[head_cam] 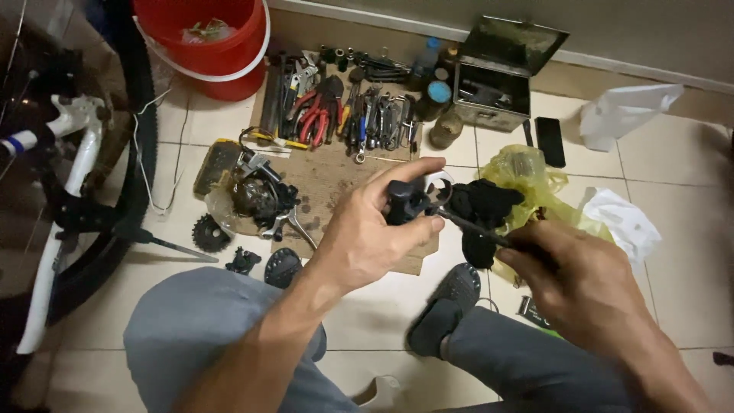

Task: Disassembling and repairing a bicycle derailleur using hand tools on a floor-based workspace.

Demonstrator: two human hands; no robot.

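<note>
Head view: we look down from above at two bare hands working over a tiled floor (pixel 673 252), with grey-trousered knees at the bottom of the frame.
Left hand (pixel 367 237): centre of the frame; its grip is clamped around a small black bicycle part (pixel 405 203), thumb on top and fingers curled beneath.
Right hand (pixel 581 283): lower right; its grip is closed on the handle of a thin tool (pixel 474 228) whose shaft slants up-left until it touches the black bicycle part.
Black bicycle part: held in the air at the middle of the frame, above the cardboard sheet (pixel 329 180), with a silver ring showing at its upper right edge.
Black cloth (pixel 482 206): just right of the part, lying against a yellow plastic bag (pixel 527 172).
Hand tools (pixel 336 107): pliers, wrenches and keys laid in a row at the top centre.
Metal box (pixel 493 76): upper right of the tools, lid open.
Red bucket (pixel 210 42): top left.
Bicycle frame (pixel 73 168): white, along the left edge, beside a black tyre.
Greasy components (pixel 256 199): a cluster left of the hands, with a small sprocket (pixel 210 233) below it.
</note>
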